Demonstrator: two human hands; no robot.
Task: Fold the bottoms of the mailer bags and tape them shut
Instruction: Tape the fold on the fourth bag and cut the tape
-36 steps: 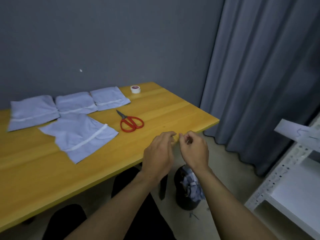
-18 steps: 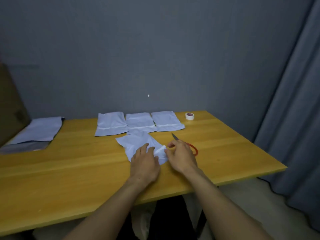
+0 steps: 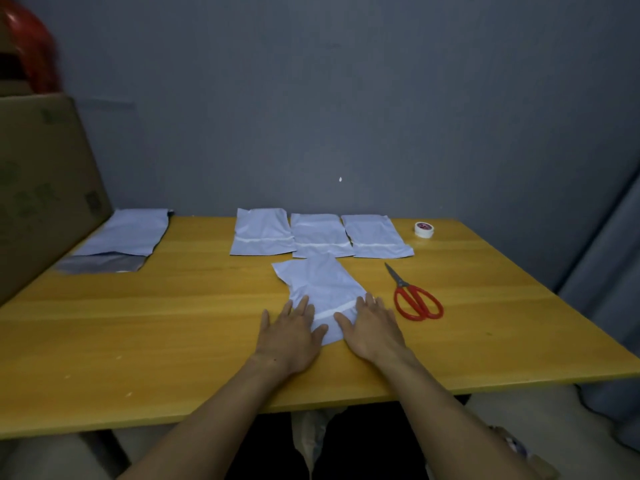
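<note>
Left hand (image 3: 292, 332) and right hand (image 3: 372, 327) lie flat, fingers straight, hiding the taped mailer bag's (image 3: 323, 289) near corners; wooden desk (image 3: 138, 341) against grey wall (image 3: 346, 98).

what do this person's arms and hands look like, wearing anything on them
Both arms are bare as far as the frame shows, with no sleeves in view. The left hand and right hand wear no gloves, and neither wrist shows a watch or band. Rings are too small to judge.

Scissors (image 3: 415, 296) just R of hands (image 3: 332, 332).
</note>
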